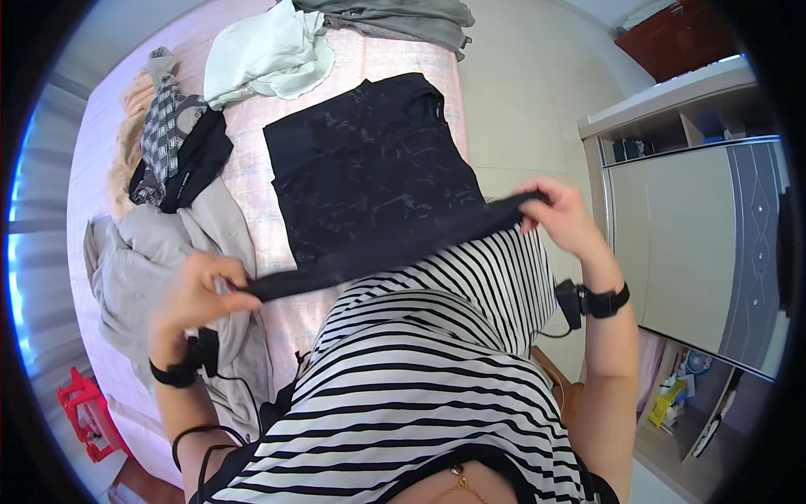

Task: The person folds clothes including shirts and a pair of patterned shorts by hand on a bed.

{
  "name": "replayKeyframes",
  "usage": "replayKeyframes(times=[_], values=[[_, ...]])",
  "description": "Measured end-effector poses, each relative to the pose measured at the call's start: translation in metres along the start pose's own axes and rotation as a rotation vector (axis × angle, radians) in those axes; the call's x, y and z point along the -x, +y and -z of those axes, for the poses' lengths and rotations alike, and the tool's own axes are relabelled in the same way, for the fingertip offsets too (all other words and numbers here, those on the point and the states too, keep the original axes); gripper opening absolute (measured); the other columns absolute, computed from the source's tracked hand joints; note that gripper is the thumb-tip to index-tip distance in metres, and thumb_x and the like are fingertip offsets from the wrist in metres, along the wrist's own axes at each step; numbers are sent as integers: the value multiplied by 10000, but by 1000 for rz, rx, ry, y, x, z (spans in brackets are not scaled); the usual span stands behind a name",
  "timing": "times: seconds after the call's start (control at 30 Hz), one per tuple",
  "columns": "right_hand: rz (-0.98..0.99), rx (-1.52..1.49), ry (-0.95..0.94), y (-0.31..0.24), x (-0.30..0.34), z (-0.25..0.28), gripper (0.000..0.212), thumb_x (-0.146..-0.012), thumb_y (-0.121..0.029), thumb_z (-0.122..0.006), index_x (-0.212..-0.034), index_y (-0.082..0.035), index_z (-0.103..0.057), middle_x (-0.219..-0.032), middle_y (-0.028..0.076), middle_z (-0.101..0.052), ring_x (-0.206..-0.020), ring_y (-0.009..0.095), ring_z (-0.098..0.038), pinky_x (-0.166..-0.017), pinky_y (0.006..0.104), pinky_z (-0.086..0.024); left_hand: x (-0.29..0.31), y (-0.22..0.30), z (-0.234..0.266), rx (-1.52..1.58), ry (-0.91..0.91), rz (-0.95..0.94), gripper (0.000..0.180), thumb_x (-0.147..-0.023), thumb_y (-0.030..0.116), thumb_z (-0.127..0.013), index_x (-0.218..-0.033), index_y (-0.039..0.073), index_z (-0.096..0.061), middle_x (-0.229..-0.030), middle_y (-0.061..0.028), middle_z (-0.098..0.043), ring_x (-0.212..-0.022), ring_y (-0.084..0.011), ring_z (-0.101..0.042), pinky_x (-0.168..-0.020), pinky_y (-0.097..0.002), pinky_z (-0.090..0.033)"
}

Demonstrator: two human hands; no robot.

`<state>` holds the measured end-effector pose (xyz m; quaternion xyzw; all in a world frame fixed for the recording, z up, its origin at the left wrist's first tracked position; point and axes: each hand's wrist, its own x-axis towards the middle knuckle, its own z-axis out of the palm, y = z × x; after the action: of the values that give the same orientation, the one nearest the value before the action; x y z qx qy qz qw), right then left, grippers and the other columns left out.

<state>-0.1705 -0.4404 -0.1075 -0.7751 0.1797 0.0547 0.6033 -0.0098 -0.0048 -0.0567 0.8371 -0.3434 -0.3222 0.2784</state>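
A black T-shirt (369,168) with a faint grey camouflage pattern lies spread on the bed (285,336), its neckline toward the far right. Its near edge is raised off the bed and stretched in a strip across my body. My left hand (201,290) pinches one end of that edge between thumb and fingers. The other end is gripped by my right hand (567,214), higher and farther from me. Beneath the strip, my striped dress hides part of the bed.
Left of the shirt lie a crumpled grey cloth (168,260) and a heap of patterned, black and peach clothes (172,134). Pale green folded fabric (269,59) and dark grey clothing (386,21) sit at the far side. A cabinet (672,244) stands on the right.
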Motion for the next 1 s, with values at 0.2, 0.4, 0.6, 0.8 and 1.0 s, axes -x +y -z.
replayKeyframes(times=[0.2,0.4,0.6,0.8,1.0], values=[[57,85,20,-23,-148,-13,164,-876,-153,-593,-938,-5,-625,-643,16,-582,-496,77,-541,-463,215,-425,-101,-94,61,252,212,49,248,-783,102,-708,-674,68,-487,-615,61,-470,-581,-13,-407,-511,-194,-329],[-88,236,198,36,-270,-60,243,-818,-184,-645,-982,-5,-637,-699,96,-653,-494,167,-614,-530,310,-487,-201,-192,38,247,303,180,231,-840,145,-657,-687,77,-498,-620,56,-495,-568,-24,-426,-506,-188,-315],[-44,318,250,43,-303,-47,220,-823,-218,-634,-939,-34,-662,-660,96,-657,-491,169,-624,-566,311,-491,-229,-211,32,385,449,167,238,-845,175,-657,-683,74,-514,-613,68,-462,-563,-27,-386,-520,-195,-291],[-31,202,308,65,-316,-54,253,-818,-175,-636,-1020,-22,-631,-766,121,-674,-570,185,-647,-617,319,-501,-243,-230,19,373,469,303,198,-822,160,-675,-731,44,-543,-645,37,-526,-591,-43,-473,-532,-197,-359],[469,718,501,38,-252,-105,509,-741,-141,-683,-1187,10,-492,-1210,187,-510,-1090,322,-525,-896,400,-437,-233,-153,-14,-314,871,71,370,-807,70,-618,-1161,13,-526,-1159,-155,-568,-1099,-307,-536,-931,-364,-417]])
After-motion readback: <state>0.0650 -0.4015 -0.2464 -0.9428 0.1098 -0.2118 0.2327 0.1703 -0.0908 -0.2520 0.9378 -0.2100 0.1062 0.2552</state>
